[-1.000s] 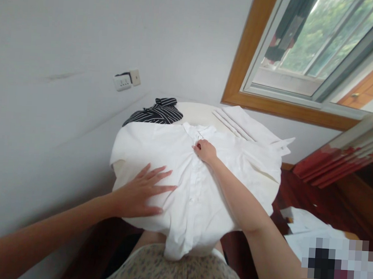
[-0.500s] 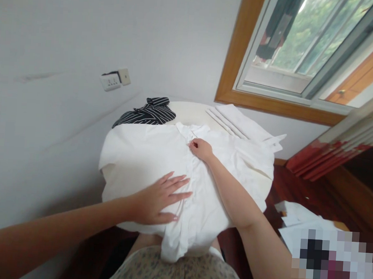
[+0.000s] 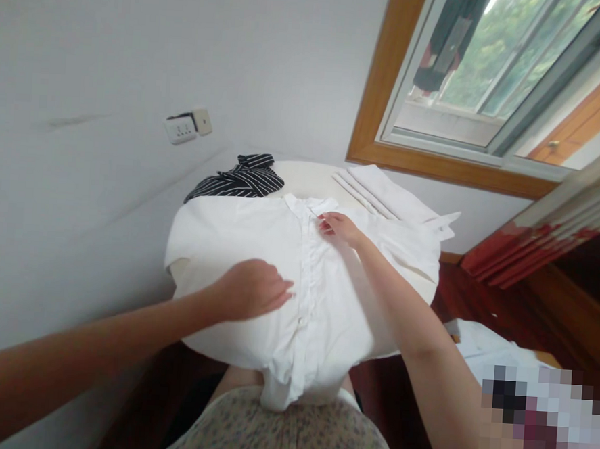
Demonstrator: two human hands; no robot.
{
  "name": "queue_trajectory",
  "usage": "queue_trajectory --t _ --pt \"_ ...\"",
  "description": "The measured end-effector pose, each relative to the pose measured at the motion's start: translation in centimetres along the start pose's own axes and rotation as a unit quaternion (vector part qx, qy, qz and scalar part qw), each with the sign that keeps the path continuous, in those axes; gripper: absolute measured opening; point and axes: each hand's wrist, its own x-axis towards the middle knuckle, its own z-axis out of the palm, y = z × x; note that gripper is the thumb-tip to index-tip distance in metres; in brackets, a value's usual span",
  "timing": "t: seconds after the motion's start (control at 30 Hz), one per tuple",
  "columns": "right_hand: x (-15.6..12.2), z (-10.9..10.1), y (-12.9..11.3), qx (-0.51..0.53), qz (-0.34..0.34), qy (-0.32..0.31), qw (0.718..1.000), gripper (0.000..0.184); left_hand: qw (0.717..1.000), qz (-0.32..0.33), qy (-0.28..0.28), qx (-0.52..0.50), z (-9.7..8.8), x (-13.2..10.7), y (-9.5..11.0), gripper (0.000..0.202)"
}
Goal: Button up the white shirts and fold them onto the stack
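Head cam: white shirt lying spread over round table, button strip facing up, bottom hem hanging off near edge. Left hand hanging over shirt just left of strip, fingertips sitting close together, can't tell if they're pinching cloth. Right hand resting near collar, fingers loosely bending, can't tell if gripping. Black striped cloth lying far left, folded white cloth far right.

White shirt partly hidden by the right forearm, window cropped above
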Motion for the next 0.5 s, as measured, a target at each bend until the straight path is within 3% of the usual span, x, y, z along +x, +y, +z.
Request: queue_trajectory --t 0.13,0.23,0.37,0.5 --pt "-2.4 -0.9 -0.1 -0.194 -0.012 0.069 0.979 0.039 0.995 -0.095 -0.019 -0.033 2.9 8.0 -5.2 0.041" --pt "-5.4 0.5 0.3 -0.353 0.022 0.097 0.930 0.054 0.988 -0.137 -0.021 -0.064 6.8 11.6 -6.6 0.049" --pt "-8.7 1.7 1.4 -0.440 0.034 0.074 0.894 0.062 0.976 -0.190 -0.069 -0.077 10.4 11.8 -6.5 0.054" --pt "-10.3 0.0 2.8 -0.463 0.043 0.073 0.882 0.064 0.975 -0.192 -0.079 -0.078 10.4 11.0 -6.5 0.059"
